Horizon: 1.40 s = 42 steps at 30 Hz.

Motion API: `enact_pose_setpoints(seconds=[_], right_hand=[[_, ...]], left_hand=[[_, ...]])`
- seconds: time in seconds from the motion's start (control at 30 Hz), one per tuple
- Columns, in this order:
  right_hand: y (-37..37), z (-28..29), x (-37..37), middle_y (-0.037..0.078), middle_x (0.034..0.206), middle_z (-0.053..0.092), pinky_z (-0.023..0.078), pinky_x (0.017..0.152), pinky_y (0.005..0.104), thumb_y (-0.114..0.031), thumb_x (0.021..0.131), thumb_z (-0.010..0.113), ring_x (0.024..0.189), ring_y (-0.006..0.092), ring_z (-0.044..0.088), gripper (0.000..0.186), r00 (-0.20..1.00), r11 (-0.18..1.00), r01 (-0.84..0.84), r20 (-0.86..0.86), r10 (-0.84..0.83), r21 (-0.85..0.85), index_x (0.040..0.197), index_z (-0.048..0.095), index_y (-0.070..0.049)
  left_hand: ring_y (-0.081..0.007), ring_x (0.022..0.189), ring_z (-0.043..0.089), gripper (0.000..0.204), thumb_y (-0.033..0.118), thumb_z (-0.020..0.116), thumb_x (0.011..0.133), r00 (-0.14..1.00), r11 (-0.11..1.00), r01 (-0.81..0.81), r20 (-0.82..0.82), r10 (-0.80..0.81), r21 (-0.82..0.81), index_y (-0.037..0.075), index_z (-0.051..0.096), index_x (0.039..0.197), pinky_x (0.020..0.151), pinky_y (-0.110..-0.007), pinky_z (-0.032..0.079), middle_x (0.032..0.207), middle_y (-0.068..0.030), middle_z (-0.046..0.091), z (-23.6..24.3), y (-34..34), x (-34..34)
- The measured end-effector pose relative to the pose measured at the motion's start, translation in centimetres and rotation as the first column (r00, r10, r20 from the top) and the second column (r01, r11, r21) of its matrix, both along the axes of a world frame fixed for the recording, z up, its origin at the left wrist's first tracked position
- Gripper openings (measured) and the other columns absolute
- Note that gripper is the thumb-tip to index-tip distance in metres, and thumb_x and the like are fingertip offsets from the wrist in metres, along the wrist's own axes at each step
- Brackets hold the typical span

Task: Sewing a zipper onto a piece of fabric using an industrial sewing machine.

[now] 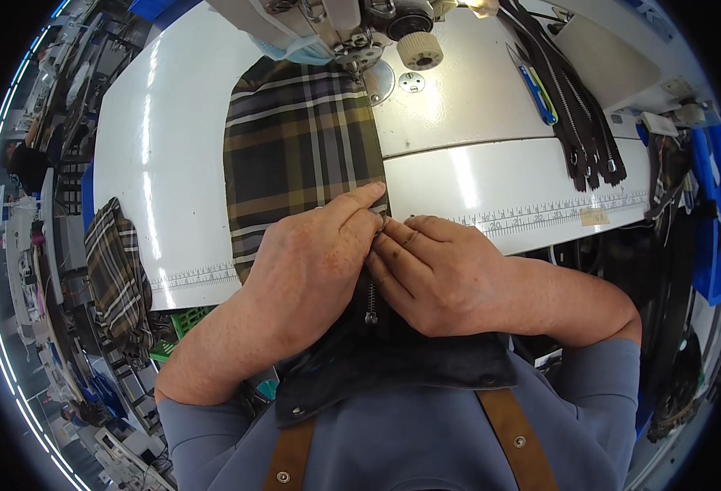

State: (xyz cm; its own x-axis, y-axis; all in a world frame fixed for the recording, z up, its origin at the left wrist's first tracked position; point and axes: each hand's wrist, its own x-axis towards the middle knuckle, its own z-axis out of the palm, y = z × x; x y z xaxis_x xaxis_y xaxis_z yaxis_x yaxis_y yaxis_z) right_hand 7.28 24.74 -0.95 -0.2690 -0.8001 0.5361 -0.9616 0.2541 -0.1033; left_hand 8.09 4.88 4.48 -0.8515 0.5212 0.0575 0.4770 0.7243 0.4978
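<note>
A brown, black and white plaid fabric piece [303, 139] lies on the white sewing table [164, 114], its top end under the sewing machine's presser foot [356, 61]. My left hand [303, 274] grips the fabric's lower right edge, index finger lying along it, thumb mostly hidden. My right hand [438, 278] meets it there, fingers pinched on a dark zipper [370, 307], whose metal teeth and slider hang below. Exactly what each fingertip holds is partly hidden.
Several dark metal zippers [585, 143] and a blue-yellow tool [538, 94] lie at the right. A second plaid piece [119, 278] hangs at the left edge, beside a green basket [184, 327]. Blue bins [708, 270] stand far right; other machines line the left.
</note>
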Motion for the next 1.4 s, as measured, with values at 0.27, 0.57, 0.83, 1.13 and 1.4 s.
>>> enact_pose_setpoints(seconds=[0.27,0.57,0.83,1.13,1.4], right_hand=[[-0.1,0.5,-0.9,0.019,0.094,0.071,0.061,0.079,0.0375,-0.004,0.072,0.072,0.091,0.029,0.073,0.023,1.0,1.0,0.015,0.016,-0.015,0.017,0.092,0.072,0.008],[-0.1,1.5,-3.7,0.015,0.091,0.07,0.06,0.076,0.0345,-0.007,0.072,0.07,0.084,0.0253,0.072,0.023,1.0,0.994,-0.015,0.02,0.013,0.112,0.092,0.072,0.005],[-0.6,0.9,-6.6,0.005,0.07,0.061,0.052,0.058,0.0318,-0.014,0.068,0.066,0.067,0.0177,0.066,0.007,0.998,0.998,-0.009,-0.067,0.013,0.054,0.068,0.064,-0.007],[-1.0,0.7,-9.3,0.005,0.07,0.065,0.055,0.061,0.0335,-0.014,0.073,0.067,0.069,0.0198,0.069,0.007,0.998,0.994,0.015,-0.061,-0.008,0.112,0.071,0.066,-0.008],[-0.9,-0.2,-10.8,0.005,0.075,0.066,0.057,0.068,0.0343,-0.013,0.074,0.067,0.073,0.021,0.069,0.006,0.995,0.997,0.054,-0.084,-0.049,0.063,0.075,0.067,-0.007]], left_hand=[[-0.037,0.101,0.072,0.019,-0.008,0.067,0.082,1.0,1.0,-0.003,-0.003,0.003,0.0,-0.007,0.067,0.101,0.085,-0.039,0.06,0.123,-0.0215,0.068,-0.3,-0.4,-0.5],[-0.0366,0.095,0.072,0.013,-0.007,0.066,0.082,1.0,0.998,-0.013,-0.011,0.013,0.065,-0.006,0.066,0.095,0.083,-0.039,0.059,0.12,-0.0215,0.07,-0.7,-0.8,-2.9],[-0.0366,0.092,0.072,0.011,-0.006,0.065,0.083,0.996,0.996,-0.002,-0.088,0.01,0.092,-0.007,0.066,0.093,0.08,-0.039,0.058,0.118,-0.0223,0.07,-0.9,-1.1,-5.0],[-0.0369,0.091,0.071,0.015,-0.002,0.066,0.082,0.997,0.997,0.001,-0.083,0.005,0.071,-0.007,0.067,0.096,0.081,-0.04,0.056,0.116,-0.0214,0.071,-1.4,-1.7,-7.6],[-0.0325,0.096,0.072,0.016,0.001,0.067,0.085,0.971,0.997,-0.03,-0.237,0.045,0.065,-0.004,0.07,0.1,0.086,-0.038,0.057,0.114,-0.0157,0.073,-2.5,-2.0,-9.0]])
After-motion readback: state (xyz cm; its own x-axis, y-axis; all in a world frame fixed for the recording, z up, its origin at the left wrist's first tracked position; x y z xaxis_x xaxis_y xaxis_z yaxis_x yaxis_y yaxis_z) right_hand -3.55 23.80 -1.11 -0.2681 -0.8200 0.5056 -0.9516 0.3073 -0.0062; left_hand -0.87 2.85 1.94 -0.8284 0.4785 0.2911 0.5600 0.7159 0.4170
